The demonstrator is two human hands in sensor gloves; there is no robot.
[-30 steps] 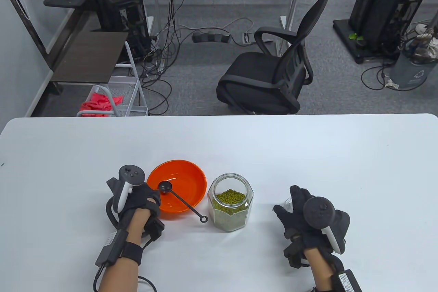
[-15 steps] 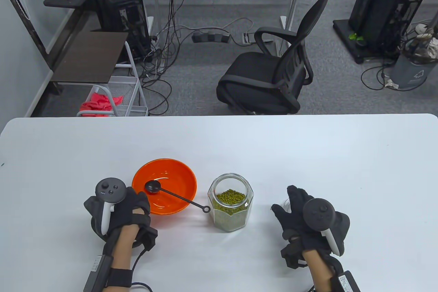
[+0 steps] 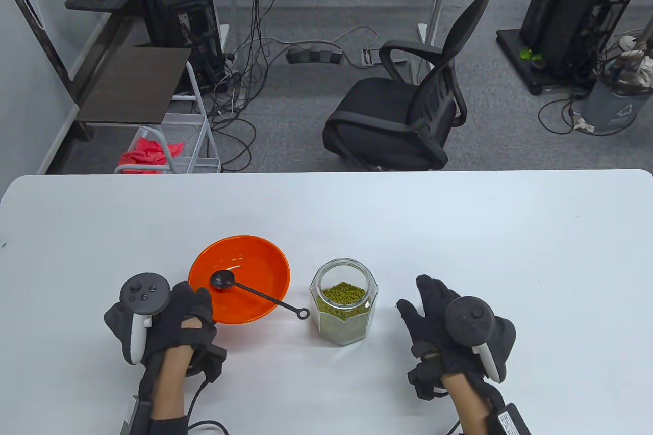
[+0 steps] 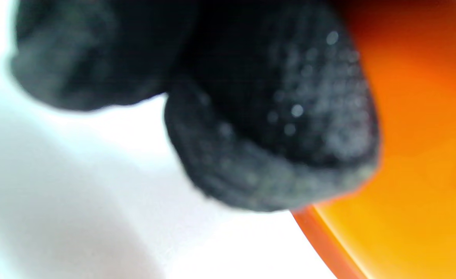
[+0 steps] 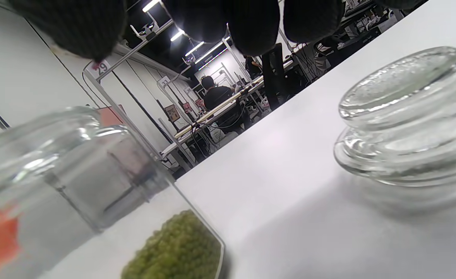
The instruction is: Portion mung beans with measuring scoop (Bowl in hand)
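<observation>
At the left of the bench [image 3: 102, 221], the orange bowl [image 3: 255, 256] is held at its near rim by the left hand [image 3: 168, 312], fingers [image 4: 274, 128] pressed on the edge, likely to steady or lift it. A black scoop [image 3: 223, 279] is propped inside, handle out over the rim for pickup. Centre, the open jar [image 3: 344, 300] of mung beans [image 3: 344, 293] is kept beside the bowl. Right hand [image 3: 449, 323] is spread, nothing gripped, near the glass lid [image 5: 406, 116].

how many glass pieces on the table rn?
2. The open jar of mung beans stands mid-table, right of the orange bowl. Its glass lid lies on the table by the right hand, which hides it in the table view.
</observation>
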